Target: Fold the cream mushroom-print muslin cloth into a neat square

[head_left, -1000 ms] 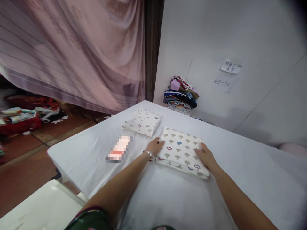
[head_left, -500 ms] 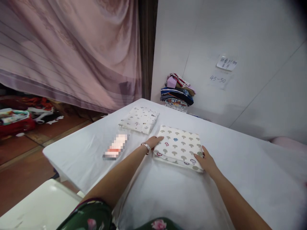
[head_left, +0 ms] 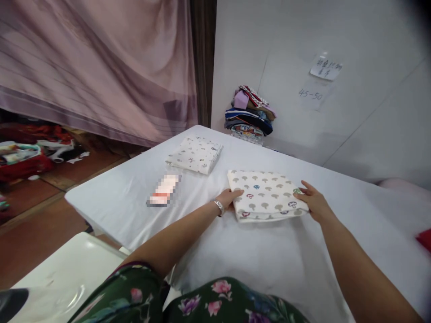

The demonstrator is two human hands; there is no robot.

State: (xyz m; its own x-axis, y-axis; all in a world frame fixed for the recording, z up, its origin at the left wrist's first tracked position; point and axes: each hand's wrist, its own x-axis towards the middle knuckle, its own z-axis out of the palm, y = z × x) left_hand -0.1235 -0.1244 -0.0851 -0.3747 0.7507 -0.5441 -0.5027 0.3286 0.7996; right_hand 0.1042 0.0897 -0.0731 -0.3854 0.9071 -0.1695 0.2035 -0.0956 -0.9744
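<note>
A folded white cloth [head_left: 267, 196] with grey-brown mushrooms and a few coloured ones is between my hands over the table. My left hand [head_left: 230, 197], a silvery bracelet at its wrist, grips the left edge with the thumb on top and the other fingers hidden beneath. At the right edge my right hand [head_left: 315, 202] holds the cloth's side, some fingers bent over it. Whether the cloth is fully resting on the table, I cannot tell. Farther back on the left lies a second folded white cloth [head_left: 195, 154] with small scattered prints.
The table [head_left: 350, 215] has a white covering. A blurred-out flat object [head_left: 164, 190] lies on its left part. Folded textiles are piled in a stack [head_left: 249, 115] by the wall. A white stool or chair [head_left: 77, 264] stands at lower left; a pink curtain [head_left: 111, 67] hangs behind.
Both hands have shifted to the right with the mushroom-print cloth, which has turned slightly. The view has tilted down a little, and a red item appears at the right edge.
</note>
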